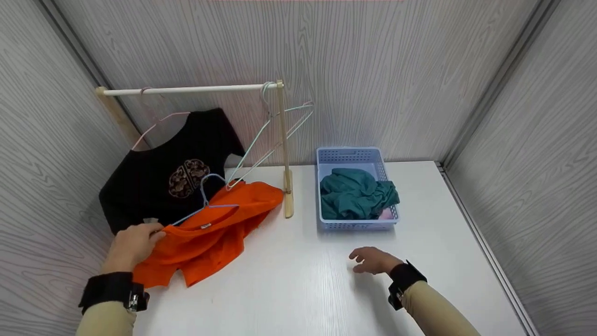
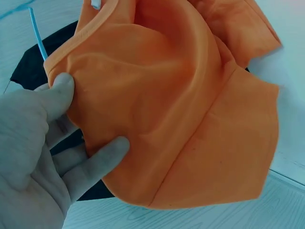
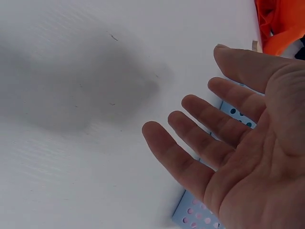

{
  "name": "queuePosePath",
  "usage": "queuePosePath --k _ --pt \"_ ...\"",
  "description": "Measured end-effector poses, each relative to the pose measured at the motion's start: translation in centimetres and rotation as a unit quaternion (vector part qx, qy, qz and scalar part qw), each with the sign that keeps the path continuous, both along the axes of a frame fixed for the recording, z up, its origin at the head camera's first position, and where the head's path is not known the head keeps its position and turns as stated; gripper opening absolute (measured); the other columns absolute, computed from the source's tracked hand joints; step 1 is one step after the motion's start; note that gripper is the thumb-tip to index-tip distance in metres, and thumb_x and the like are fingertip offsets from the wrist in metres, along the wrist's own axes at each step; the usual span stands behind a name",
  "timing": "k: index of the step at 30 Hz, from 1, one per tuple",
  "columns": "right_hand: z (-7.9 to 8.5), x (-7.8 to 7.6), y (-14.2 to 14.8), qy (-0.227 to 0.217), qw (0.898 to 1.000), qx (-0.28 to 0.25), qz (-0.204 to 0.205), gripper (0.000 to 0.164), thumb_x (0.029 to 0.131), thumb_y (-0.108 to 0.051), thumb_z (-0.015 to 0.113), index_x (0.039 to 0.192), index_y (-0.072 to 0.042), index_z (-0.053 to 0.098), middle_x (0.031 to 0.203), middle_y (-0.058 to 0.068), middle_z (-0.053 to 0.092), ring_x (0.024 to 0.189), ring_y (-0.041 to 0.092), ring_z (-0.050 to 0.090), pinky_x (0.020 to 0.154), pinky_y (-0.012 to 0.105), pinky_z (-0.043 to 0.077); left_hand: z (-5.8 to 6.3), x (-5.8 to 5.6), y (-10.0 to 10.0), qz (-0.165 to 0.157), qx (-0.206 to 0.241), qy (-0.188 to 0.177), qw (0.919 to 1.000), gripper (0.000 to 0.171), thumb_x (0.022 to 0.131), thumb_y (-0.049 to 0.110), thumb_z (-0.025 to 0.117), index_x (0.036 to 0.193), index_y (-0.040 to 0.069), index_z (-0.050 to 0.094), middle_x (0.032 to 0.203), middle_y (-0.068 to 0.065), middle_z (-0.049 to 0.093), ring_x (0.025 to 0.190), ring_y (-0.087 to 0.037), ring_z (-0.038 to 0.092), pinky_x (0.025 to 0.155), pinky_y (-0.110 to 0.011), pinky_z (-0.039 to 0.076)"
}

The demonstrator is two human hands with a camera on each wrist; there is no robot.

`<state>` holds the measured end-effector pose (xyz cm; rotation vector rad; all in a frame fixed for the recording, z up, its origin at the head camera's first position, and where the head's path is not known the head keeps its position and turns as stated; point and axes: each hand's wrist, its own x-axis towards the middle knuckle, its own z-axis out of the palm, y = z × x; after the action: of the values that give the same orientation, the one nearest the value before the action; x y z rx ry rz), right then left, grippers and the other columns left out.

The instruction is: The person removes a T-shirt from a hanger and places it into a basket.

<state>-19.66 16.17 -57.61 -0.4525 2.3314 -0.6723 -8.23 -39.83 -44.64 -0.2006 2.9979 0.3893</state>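
Observation:
My left hand (image 1: 135, 245) pinches an orange shirt (image 1: 214, 247) at the shoulder beside its neckline, with the thumb on the front of the cloth in the left wrist view. A blue hanger (image 1: 205, 198) sits inside the neck opening, its hook standing up out of it. The shirt's far sleeve lies toward the rack's foot. My right hand (image 1: 373, 260) hovers over the white table in front of the basket, fingers apart and holding nothing; its palm (image 3: 257, 176) shows in the right wrist view.
A wooden rack with a white rod (image 1: 200, 88) stands at the back left. From it hang a black shirt (image 1: 177, 163) on a pink hanger and mint-green hangers (image 1: 254, 154). A blue basket (image 1: 359, 225) at the back holds dark green cloth (image 1: 354, 193) and something pink.

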Motion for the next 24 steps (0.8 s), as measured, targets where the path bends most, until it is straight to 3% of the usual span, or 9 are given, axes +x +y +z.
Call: queuePosePath --k 6,10,14,18,24 --pt "-0.4 -0.4 -0.4 0.053 0.996 -0.065 0.036 0.034 0.091 -0.011 0.064 0.124 -0.003 0.060 0.122 0.022 0.064 0.114 0.037 0.060 0.095 0.051 0.049 0.6 -0.6 2.3 -0.055 0.009 -0.005 0.9984 0.018 0.098 0.026 0.058 0.104 0.011 0.068 0.083 -0.009 0.060 0.071 -0.022 0.048 0.066 -0.037 0.040" --pt "0.0 -0.5 -0.9 0.122 0.982 -0.132 0.060 0.038 0.092 -0.007 0.061 0.129 0.000 0.056 0.124 0.023 0.062 0.113 0.041 0.060 0.095 0.054 0.048 1.2 -1.8 4.9 -0.095 0.021 -0.003 0.9953 0.013 0.097 0.026 0.060 0.097 0.015 0.067 0.076 -0.002 0.051 0.070 -0.019 0.045 0.064 -0.033 0.036" --pt "1.0 -0.4 -2.2 0.181 0.968 -0.170 0.038 0.053 0.093 -0.011 0.064 0.142 -0.008 0.046 0.142 0.014 0.052 0.128 0.036 0.051 0.101 0.052 0.047 1.6 -2.9 7.5 -0.136 0.033 -0.010 0.9901 0.013 0.097 0.026 0.059 0.091 0.018 0.066 0.076 0.000 0.052 0.069 -0.017 0.046 0.064 -0.032 0.037" --pt "2.4 0.0 -3.5 0.214 0.956 -0.199 0.022 0.056 0.092 -0.017 0.068 0.144 -0.018 0.045 0.143 0.003 0.051 0.130 0.023 0.050 0.102 0.046 0.049 2.0 -4.0 9.5 -0.156 0.058 -0.028 0.9857 0.012 0.096 0.027 0.060 0.095 0.022 0.071 0.084 0.003 0.063 0.074 -0.016 0.051 0.068 -0.032 0.042" --pt "4.0 0.7 -3.6 0.246 0.949 -0.197 0.011 0.042 0.091 -0.035 0.068 0.130 -0.024 0.059 0.118 -0.008 0.066 0.104 0.013 0.059 0.096 0.040 0.051 2.3 -5.5 11.8 -0.159 0.095 -0.041 0.9819 0.018 0.097 0.028 0.059 0.109 0.026 0.073 0.095 0.004 0.068 0.081 -0.017 0.055 0.075 -0.033 0.046"
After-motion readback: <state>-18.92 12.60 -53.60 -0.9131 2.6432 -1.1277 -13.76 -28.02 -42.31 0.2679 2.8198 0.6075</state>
